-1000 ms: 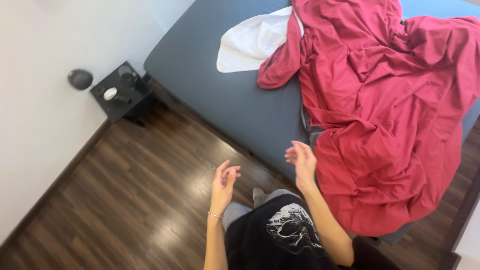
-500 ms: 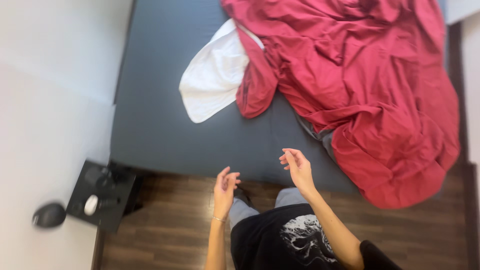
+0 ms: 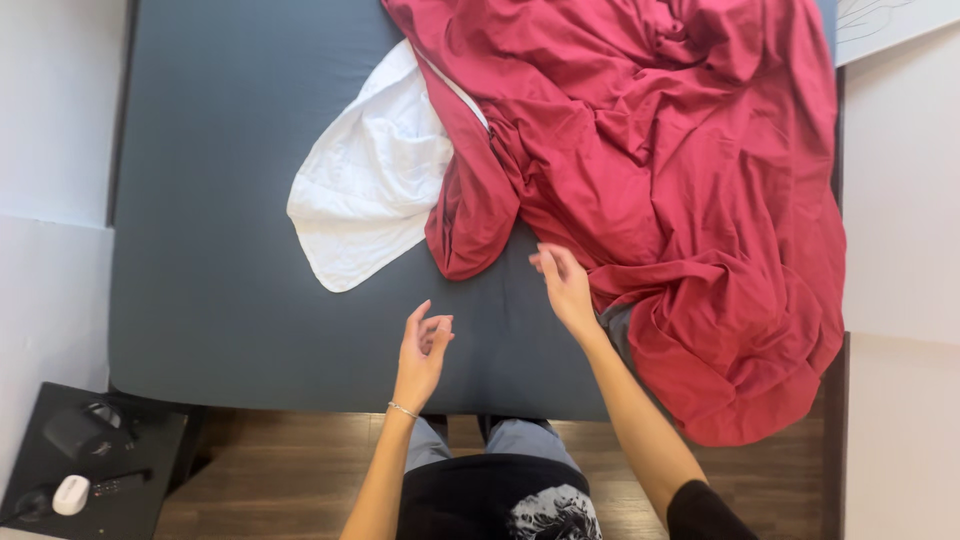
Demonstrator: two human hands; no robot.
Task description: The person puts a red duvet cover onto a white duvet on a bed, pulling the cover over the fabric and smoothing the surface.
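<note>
The fingers of the right hand (image 3: pixel 565 285) are loosely spread and hold nothing, their tips just beside the near edge of the red duvet cover (image 3: pixel 680 200), which lies crumpled over the right half of the bed from twelve o'clock down to about five o'clock. The left hand (image 3: pixel 422 345) hangs over bare mattress at about six o'clock, its fingers curled in narrow with the thumb near the fingertips, also empty and touching nothing. At about eleven o'clock from the right hand a folded flap of the red cloth overlaps a white duvet corner (image 3: pixel 370 185), which pokes out of the cover onto the grey-blue fitted sheet (image 3: pixel 210 200). The step in hand looks like the reach before a grip: both hands are out over the bed but neither has cloth yet. The next move probably calls for closing the right fingers on the red hem at one o'clock and bringing the left across to a second hold. At eight o'clock, a black bedside table (image 3: pixel 130 500) carries small dark items and a white gadget (image 3: pixel 71 494).
</note>
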